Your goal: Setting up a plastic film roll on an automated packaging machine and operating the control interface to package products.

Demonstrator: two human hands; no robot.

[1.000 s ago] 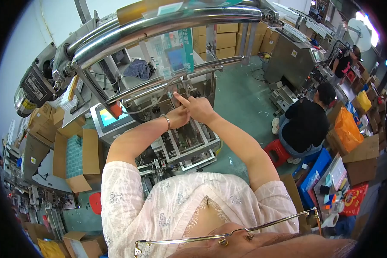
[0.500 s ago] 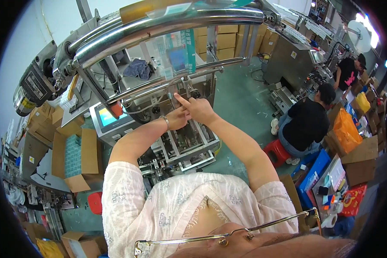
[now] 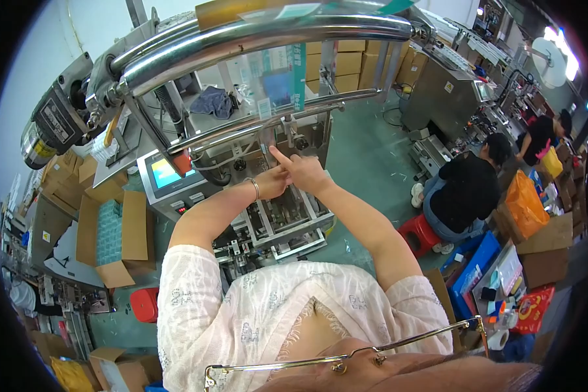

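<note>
Both my hands meet over the middle of a metal packaging machine (image 3: 294,225), below its steel rollers. My right hand (image 3: 307,174) has its index finger stretched out towards an upright metal part, while its other fingers curl in against my left hand. Bracelet on the wrist, my left hand (image 3: 272,183) comes in from the left, its fingertips hidden behind the right one. Whether anything thin lies between the fingers cannot be made out. Clear film with a teal printed edge (image 3: 298,75) hangs from the large steel roller (image 3: 268,42) just beyond my hands.
A lit control screen (image 3: 170,171) stands left of my hands. An open carton (image 3: 137,225) with stacked clear packs sits at lower left, near a red stool (image 3: 144,305). On the right, a seated co-worker (image 3: 467,189) sits beside cartons and an orange bag (image 3: 526,202).
The whole view has shifted slightly. My hands stay together in nearly the same place and pose. At the far right, a second co-worker has moved a little to the right.
</note>
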